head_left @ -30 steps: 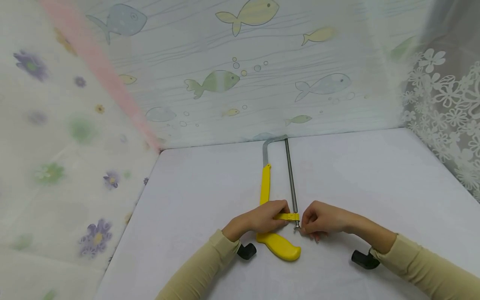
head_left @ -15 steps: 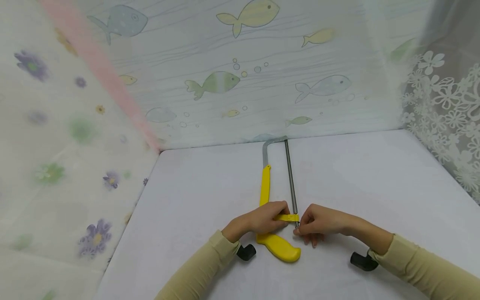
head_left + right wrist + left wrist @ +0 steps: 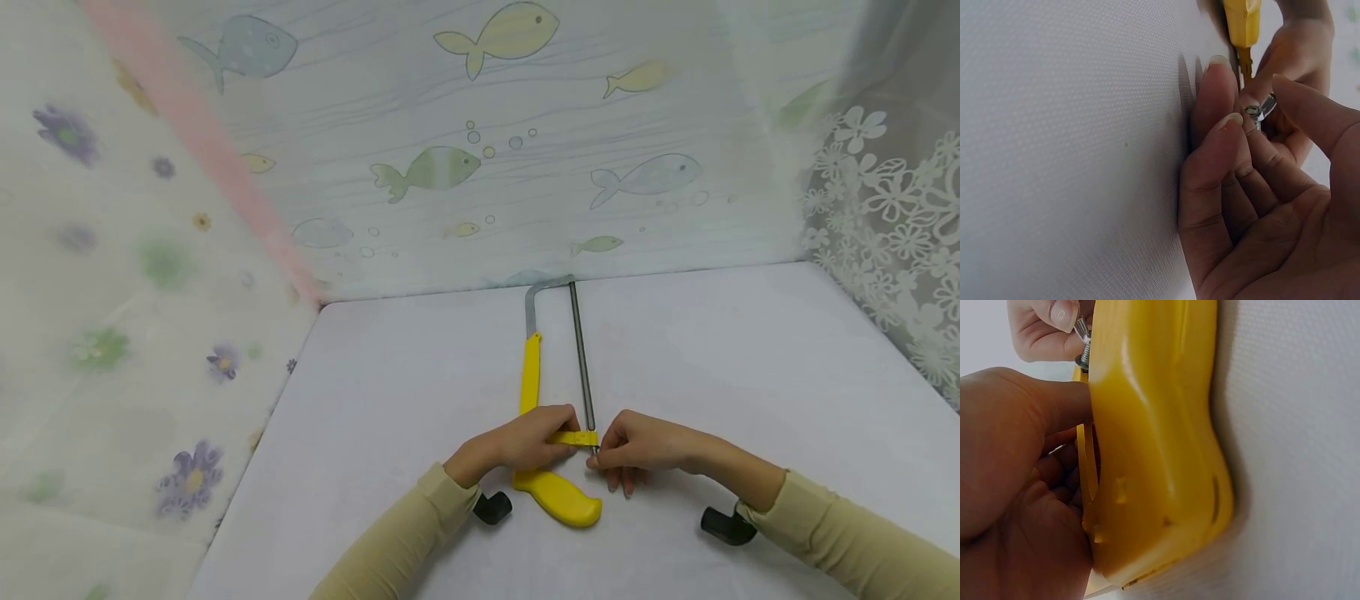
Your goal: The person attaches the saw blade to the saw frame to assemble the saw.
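gripping the yellow hacksaw just above its handle, the left hand has its fingers curled round the short crosspiece, while the right hand pinches the little wing nut right at the end of it. saw's lying flat on the white tabletop, far end near the fish-print curtain.

Head view looks forward-down, farther; wrist views close, sharing wing nut.

White tabletop, fish-print backdrop, flowered sheet, white floral lace
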The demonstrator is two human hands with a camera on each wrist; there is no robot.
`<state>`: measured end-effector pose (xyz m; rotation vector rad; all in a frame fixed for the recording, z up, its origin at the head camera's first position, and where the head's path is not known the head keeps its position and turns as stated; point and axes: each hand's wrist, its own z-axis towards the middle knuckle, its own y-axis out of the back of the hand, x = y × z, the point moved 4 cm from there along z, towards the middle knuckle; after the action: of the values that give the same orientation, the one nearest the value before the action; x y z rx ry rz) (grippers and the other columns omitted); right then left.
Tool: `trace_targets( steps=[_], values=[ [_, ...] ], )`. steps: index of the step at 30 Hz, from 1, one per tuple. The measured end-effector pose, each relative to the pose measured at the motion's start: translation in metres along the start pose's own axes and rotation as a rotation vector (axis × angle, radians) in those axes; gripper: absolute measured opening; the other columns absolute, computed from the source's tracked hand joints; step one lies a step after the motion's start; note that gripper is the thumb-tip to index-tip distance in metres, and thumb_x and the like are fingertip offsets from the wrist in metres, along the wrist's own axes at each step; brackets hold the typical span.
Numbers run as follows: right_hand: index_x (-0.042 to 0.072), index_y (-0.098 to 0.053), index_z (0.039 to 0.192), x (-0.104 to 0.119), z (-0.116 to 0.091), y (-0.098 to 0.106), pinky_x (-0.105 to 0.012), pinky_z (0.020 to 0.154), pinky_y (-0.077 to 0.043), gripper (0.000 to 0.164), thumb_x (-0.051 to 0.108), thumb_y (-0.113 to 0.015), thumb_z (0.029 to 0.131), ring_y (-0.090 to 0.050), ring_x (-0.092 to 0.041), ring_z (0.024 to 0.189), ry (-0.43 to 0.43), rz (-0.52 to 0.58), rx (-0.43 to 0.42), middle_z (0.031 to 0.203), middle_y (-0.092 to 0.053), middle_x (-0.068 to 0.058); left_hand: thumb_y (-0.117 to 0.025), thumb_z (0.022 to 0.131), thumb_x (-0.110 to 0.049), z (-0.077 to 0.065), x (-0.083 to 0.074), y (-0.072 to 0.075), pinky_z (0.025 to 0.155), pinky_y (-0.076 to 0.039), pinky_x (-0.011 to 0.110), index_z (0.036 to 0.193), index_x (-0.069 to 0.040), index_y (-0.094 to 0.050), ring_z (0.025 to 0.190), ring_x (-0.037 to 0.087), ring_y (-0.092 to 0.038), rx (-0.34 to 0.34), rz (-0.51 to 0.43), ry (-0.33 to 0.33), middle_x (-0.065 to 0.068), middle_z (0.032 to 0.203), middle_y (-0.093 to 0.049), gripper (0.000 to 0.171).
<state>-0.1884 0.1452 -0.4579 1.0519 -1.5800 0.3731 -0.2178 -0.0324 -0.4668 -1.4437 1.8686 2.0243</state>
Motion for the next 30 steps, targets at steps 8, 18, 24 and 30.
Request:
trace_targets(
  steps=[8,18,24,30],
  values=[
    [0.001,-0.075,0.08,-0.0001,-0.001,0.0013,-0.023,0.049,-0.042,0.03,0.024,-0.068,0.099,-0.062,-0.015,0.057,-0.007,0.003,-0.006,0.072,-0.071,-0.013,-0.063,0.103,-0.017,-0.0012,0.0003,-0.0003,0.083,-0.045,0.016,0.111,-0.013,-0.057,0.089,0.006,-0.052,0.003,0.003,0.009,-0.007,0.104,-0.061,0.011],
    [0.004,-0.075,0.084,-0.0007,-0.0042,0.0074,-0.023,0.051,-0.043,0.015,0.015,-0.073,0.093,-0.056,-0.014,0.057,0.026,-0.069,-0.041,0.069,-0.067,-0.009,-0.063,0.103,-0.017,-0.0016,-0.0017,0.0008,0.082,-0.045,0.016,0.112,-0.013,-0.057,0.089,0.006,-0.052,0.0,0.013,0.02,-0.007,0.105,-0.062,0.012],
    [0.003,-0.072,0.083,0.0,-0.0058,0.0071,-0.022,0.05,-0.04,0.015,0.014,-0.074,0.092,-0.052,-0.013,0.055,0.037,-0.069,-0.049,0.065,-0.065,-0.009,-0.064,0.102,-0.016,-0.0008,-0.0015,0.0003,0.082,-0.045,0.016,0.111,-0.013,-0.057,0.088,0.007,-0.052,-0.004,0.01,0.022,-0.007,0.105,-0.062,0.011],
    [0.003,-0.074,0.083,-0.0003,-0.0045,0.0058,-0.022,0.048,-0.038,0.015,0.015,-0.074,0.092,-0.051,-0.013,0.054,0.042,-0.049,-0.031,0.065,-0.066,-0.01,-0.064,0.102,-0.016,-0.0006,-0.0004,-0.0003,0.082,-0.045,0.016,0.111,-0.013,-0.057,0.088,0.007,-0.052,-0.005,0.009,0.021,-0.007,0.104,-0.062,0.011]
  ],
)
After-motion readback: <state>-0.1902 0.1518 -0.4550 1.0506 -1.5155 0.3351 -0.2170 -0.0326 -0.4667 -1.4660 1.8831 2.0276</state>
